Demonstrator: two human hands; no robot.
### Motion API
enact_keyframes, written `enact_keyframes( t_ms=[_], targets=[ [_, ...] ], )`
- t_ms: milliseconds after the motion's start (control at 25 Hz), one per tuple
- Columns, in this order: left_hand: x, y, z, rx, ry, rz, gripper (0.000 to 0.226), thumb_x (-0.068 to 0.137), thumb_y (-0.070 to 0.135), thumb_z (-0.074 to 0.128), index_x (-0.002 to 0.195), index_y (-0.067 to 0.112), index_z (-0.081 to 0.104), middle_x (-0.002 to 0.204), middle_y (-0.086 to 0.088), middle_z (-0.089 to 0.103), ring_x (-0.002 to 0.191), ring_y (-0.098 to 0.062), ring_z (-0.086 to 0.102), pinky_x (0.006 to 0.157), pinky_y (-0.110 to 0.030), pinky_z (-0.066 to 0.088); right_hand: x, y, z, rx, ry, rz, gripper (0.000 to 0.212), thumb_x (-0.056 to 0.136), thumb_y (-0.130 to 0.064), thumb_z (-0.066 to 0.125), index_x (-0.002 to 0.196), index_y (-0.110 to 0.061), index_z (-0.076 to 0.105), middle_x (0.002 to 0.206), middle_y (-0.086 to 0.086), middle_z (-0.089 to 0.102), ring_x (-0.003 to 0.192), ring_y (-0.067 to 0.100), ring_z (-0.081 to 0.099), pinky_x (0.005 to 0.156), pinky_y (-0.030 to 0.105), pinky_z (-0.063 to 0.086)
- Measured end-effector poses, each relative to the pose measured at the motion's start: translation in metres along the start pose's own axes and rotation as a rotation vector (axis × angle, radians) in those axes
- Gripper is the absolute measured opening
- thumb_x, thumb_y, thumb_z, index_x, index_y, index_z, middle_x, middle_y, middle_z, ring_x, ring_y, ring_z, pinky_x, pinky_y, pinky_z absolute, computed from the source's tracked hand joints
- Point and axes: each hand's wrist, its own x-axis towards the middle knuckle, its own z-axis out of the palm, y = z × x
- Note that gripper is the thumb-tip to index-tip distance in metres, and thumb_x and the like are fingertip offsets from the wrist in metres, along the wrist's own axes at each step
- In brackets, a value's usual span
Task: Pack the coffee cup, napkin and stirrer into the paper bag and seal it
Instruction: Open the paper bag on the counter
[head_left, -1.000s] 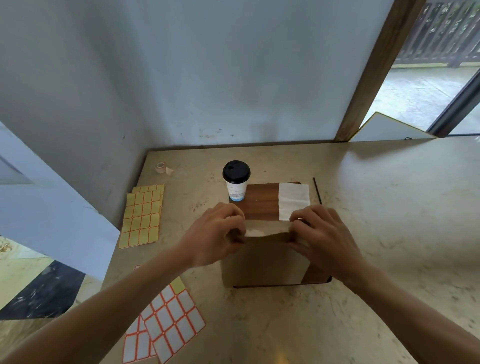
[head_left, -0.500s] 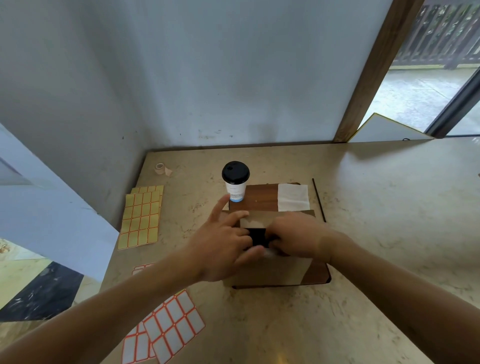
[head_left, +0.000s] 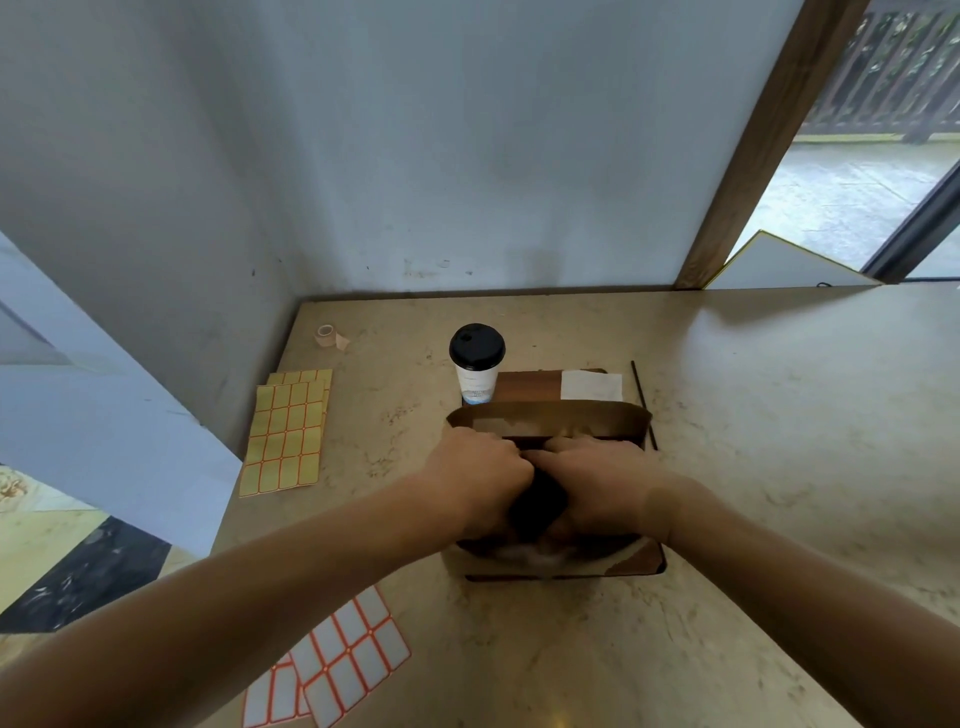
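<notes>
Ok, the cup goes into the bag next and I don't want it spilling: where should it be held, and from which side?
Grip the coffee cup round its white wall, just under the black lid, coming from its left side. It stands upright, and the open paper bag stands close in front of it.

On the desk (head_left: 753, 415) a tray (head_left: 527, 386) carries the paper bag (head_left: 545, 421) at its near part, with both hands inside the bag's mouth, left hand (head_left: 480, 480) beside right hand (head_left: 597, 483). Behind the bag stand the coffee cup (head_left: 476, 364) at left and the napkin (head_left: 591, 385) at right. The stirrer (head_left: 640, 389) lies just right of the tray. 2 label sheets (head_left: 288, 431) lie left, more (head_left: 343, 670) nearer, and a tape roll (head_left: 326, 335) sits in the far-left corner.
</notes>
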Motion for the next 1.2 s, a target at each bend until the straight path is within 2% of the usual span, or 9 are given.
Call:
enact_keyframes(
  t_ms=[80, 160, 240, 440, 560, 680, 920, 1040, 1200],
  targets=[
    [-0.002, -0.01, 0.008, 0.0, -0.049, -0.058, 0.072, 0.068, 0.07, 0.067, 0.126, 0.029, 0.055, 0.12, 0.001, 0.061, 0.109, -0.022, 0.053, 0.096, -0.042, 0.044, -0.006, 0.005, 0.005, -0.053, -0.003, 0.032, 0.096, 0.061, -0.069, 0.07, 0.142, -0.04, 0.029, 0.144, -0.008, 0.042, 0.13, 0.022, 0.041, 0.108, 0.044, 0.034],
    [-0.01, -0.019, 0.014, 0.031, -0.119, -0.079, 0.108, 0.059, 0.082, 0.063, 0.147, 0.029, 0.028, 0.147, -0.003, 0.041, 0.134, -0.028, 0.035, 0.114, -0.047, 0.023, -0.012, 0.014, 0.01, -0.073, -0.001, 0.054, 0.113, 0.057, -0.076, 0.066, 0.149, -0.039, 0.011, 0.155, -0.009, 0.024, 0.142, 0.022, 0.023, 0.115, 0.045, 0.02],
    [-0.015, -0.024, 0.014, 0.048, -0.141, -0.074, 0.12, 0.059, 0.084, 0.06, 0.152, 0.028, 0.01, 0.158, -0.007, 0.021, 0.145, -0.031, 0.017, 0.117, -0.047, 0.009, -0.017, 0.021, 0.012, -0.06, 0.0, 0.053, 0.12, 0.058, -0.08, 0.063, 0.15, -0.037, -0.001, 0.16, -0.009, 0.01, 0.146, 0.021, 0.011, 0.118, 0.044, 0.013],
    [-0.015, -0.026, 0.012, 0.076, -0.186, -0.067, 0.12, 0.061, 0.083, 0.061, 0.153, 0.026, 0.009, 0.16, -0.008, 0.016, 0.146, -0.031, 0.013, 0.118, -0.045, 0.011, -0.017, 0.025, 0.011, -0.029, -0.043, 0.051, 0.126, 0.056, -0.082, 0.061, 0.15, -0.036, -0.01, 0.161, -0.011, 0.001, 0.148, 0.02, 0.006, 0.118, 0.043, 0.012],
    [-0.004, -0.029, 0.014, 0.107, -0.249, -0.092, 0.106, 0.065, 0.071, 0.069, 0.149, 0.027, 0.023, 0.152, -0.007, 0.035, 0.14, -0.03, 0.029, 0.116, -0.046, 0.021, -0.011, 0.02, 0.008, -0.015, -0.067, 0.047, 0.13, 0.052, -0.083, 0.063, 0.15, -0.037, -0.01, 0.161, -0.01, 0.004, 0.146, 0.021, 0.011, 0.117, 0.043, 0.017],
    [0.011, -0.027, 0.02, 0.077, -0.225, -0.156, 0.084, 0.071, 0.06, 0.072, 0.141, 0.027, 0.04, 0.132, -0.004, 0.055, 0.121, -0.026, 0.049, 0.107, -0.044, 0.035, -0.005, 0.016, 0.006, -0.019, -0.068, 0.029, 0.131, 0.052, -0.081, 0.065, 0.15, -0.036, -0.01, 0.161, -0.009, 0.006, 0.146, 0.022, 0.014, 0.117, 0.042, 0.018],
    [-0.004, -0.029, 0.032, 0.116, -0.108, -0.105, 0.111, 0.068, 0.066, 0.071, 0.152, 0.03, 0.009, 0.153, -0.012, 0.031, 0.141, -0.034, 0.024, 0.118, -0.05, 0.012, -0.012, 0.023, 0.005, -0.029, -0.105, 0.005, 0.129, 0.055, -0.086, 0.057, 0.149, -0.035, -0.016, 0.161, -0.011, -0.006, 0.148, 0.02, 0.005, 0.119, 0.041, 0.015],
    [-0.006, -0.03, 0.029, 0.104, -0.1, -0.092, 0.114, 0.067, 0.071, 0.068, 0.152, 0.029, 0.005, 0.157, -0.013, 0.023, 0.144, -0.034, 0.018, 0.118, -0.049, 0.007, -0.01, 0.026, 0.001, 0.004, -0.093, -0.025, 0.116, 0.066, -0.08, 0.054, 0.152, -0.031, -0.006, 0.161, -0.008, 0.008, 0.145, 0.018, 0.017, 0.118, 0.035, 0.022],
    [0.0, -0.032, 0.027, 0.089, -0.096, -0.095, 0.111, 0.07, 0.068, 0.068, 0.152, 0.029, 0.005, 0.157, -0.013, 0.023, 0.144, -0.034, 0.017, 0.118, -0.05, 0.007, 0.003, 0.026, -0.023, 0.211, -0.032, -0.116, 0.07, 0.082, -0.055, 0.061, 0.143, -0.033, 0.035, 0.136, -0.012, 0.052, 0.123, 0.01, 0.05, 0.103, 0.029, 0.044]
  ],
)
